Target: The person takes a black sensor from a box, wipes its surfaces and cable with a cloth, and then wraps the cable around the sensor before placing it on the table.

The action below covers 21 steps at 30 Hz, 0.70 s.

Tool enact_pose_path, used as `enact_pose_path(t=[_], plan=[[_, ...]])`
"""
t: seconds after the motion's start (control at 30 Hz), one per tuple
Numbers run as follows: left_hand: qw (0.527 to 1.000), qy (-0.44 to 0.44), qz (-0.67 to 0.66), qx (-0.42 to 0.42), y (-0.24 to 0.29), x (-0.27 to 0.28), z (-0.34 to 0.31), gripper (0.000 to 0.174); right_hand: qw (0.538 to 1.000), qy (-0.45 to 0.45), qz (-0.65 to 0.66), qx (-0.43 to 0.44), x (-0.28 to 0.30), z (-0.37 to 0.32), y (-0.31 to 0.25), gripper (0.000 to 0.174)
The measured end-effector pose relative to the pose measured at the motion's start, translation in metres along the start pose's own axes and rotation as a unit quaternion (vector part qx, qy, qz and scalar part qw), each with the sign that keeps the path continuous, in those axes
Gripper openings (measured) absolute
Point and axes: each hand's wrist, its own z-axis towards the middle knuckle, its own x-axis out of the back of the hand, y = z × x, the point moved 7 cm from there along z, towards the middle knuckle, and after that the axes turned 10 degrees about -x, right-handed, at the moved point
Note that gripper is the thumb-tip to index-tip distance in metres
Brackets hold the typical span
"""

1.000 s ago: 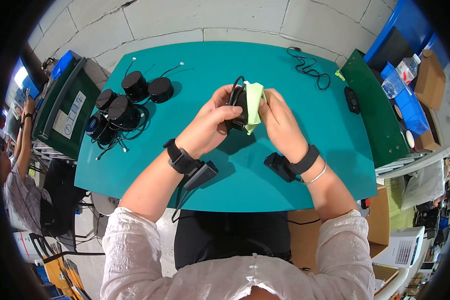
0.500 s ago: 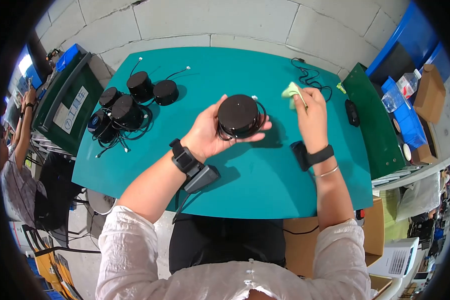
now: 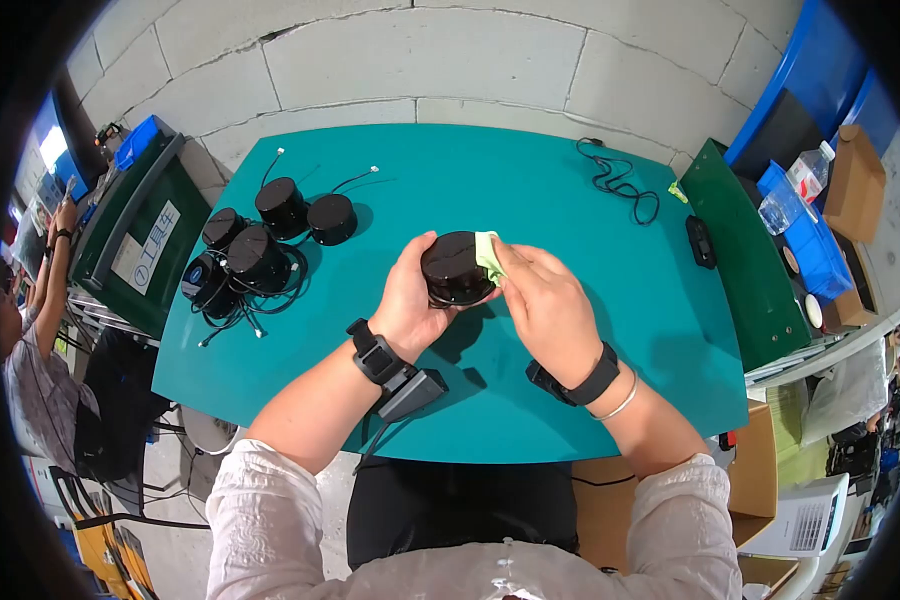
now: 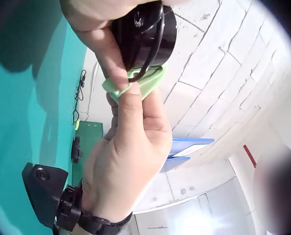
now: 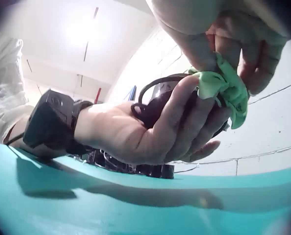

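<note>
Above the teal table [image 3: 370, 400], my left hand [image 3: 408, 298] holds a black cylindrical device [image 3: 450, 262] from its left side and below, with the round glossy top facing up. A thin black cable [image 4: 157, 46] loops around its side in the left wrist view. My right hand [image 3: 552, 312] pinches a light green cloth [image 3: 488, 256] and presses it on the right edge of the device. Seen from the right wrist, the cloth [image 5: 228, 90] bunches between the fingers of both hands, and the left fingers curl under the device.
Several similar black cylinders [image 3: 260, 258] with cables stand at the table's left. A coiled black cable [image 3: 620, 185] lies at the back right, and a small black object [image 3: 700, 242] sits by the green box wall [image 3: 750, 260]. Another person's arm [image 3: 58, 240] shows at far left.
The right hand was apart from the device on the right with the cloth; now it presses the cloth on the device's edge. Earlier the device was tipped on its side; now its top faces up.
</note>
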Motion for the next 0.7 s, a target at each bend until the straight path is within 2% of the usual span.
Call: enact_pose_path(t=[0.1, 0.13, 0.17, 0.23, 0.27, 0.3, 0.37, 0.4, 0.43, 0.5, 0.53, 0.6, 0.63, 0.7], plan=[[0.999, 0.025, 0.03, -0.012, -0.003, 0.007, 0.004, 0.048, 0.997, -0.022, -0.071, -0.011, 0.0, -0.003, -0.005, 0.036], [1.0, -0.012, -0.019, 0.004, -0.01, 0.011, 0.011, 0.041, 0.997, -0.023, -0.07, -0.012, 0.0, -0.004, -0.004, 0.036], [1.0, -0.013, -0.02, 0.005, -0.008, 0.011, 0.012, 0.041, 0.994, -0.041, -0.097, -0.034, -0.001, -0.004, 0.002, 0.035], [0.983, -0.143, -0.113, -0.021, 0.001, -0.012, 0.008, 0.042, 0.989, -0.058, -0.125, -0.059, 0.001, -0.003, 0.008, 0.035], [0.982, -0.169, -0.082, -0.017, 0.004, -0.019, 0.001, 0.056, 0.984, -0.081, -0.125, -0.093, -0.001, -0.001, 0.015, 0.035], [0.982, -0.17, -0.082, -0.016, 0.005, -0.024, -0.004, 0.056, 0.978, -0.105, -0.125, -0.128, -0.002, 0.0, 0.021, 0.035], [0.968, -0.2, 0.135, -0.069, 0.007, -0.032, -0.007, 0.072, 0.974, -0.132, -0.083, -0.164, -0.01, -0.002, 0.033, 0.035], [0.964, -0.202, 0.155, -0.076, 0.006, -0.029, -0.003, 0.082, 0.966, -0.161, -0.04, -0.196, -0.015, -0.003, 0.04, 0.037], [0.964, -0.202, 0.155, -0.077, 0.006, -0.029, -0.002, 0.082, 0.967, -0.16, -0.041, -0.196, -0.014, -0.003, 0.04, 0.037], [0.955, -0.179, 0.207, -0.113, 0.012, -0.026, 0.0, 0.08, 0.96, -0.162, 0.083, -0.211, -0.011, 0.0, 0.038, 0.038], [0.949, -0.161, 0.236, -0.133, 0.018, -0.023, 0.001, 0.08, 0.96, -0.165, 0.085, -0.21, -0.008, 0.001, 0.038, 0.038], [0.942, -0.136, 0.26, -0.16, 0.03, -0.018, 0.005, 0.077, 0.966, -0.126, 0.174, -0.145, 0.006, 0.007, 0.034, 0.037], [0.943, -0.136, 0.259, -0.161, 0.029, -0.017, 0.005, 0.077, 0.966, -0.127, 0.172, -0.144, 0.006, 0.008, 0.044, 0.037], [0.947, -0.128, 0.254, -0.147, 0.031, -0.019, 0.006, 0.073, 0.974, 0.011, 0.165, -0.152, 0.022, 0.015, 0.064, 0.034]])
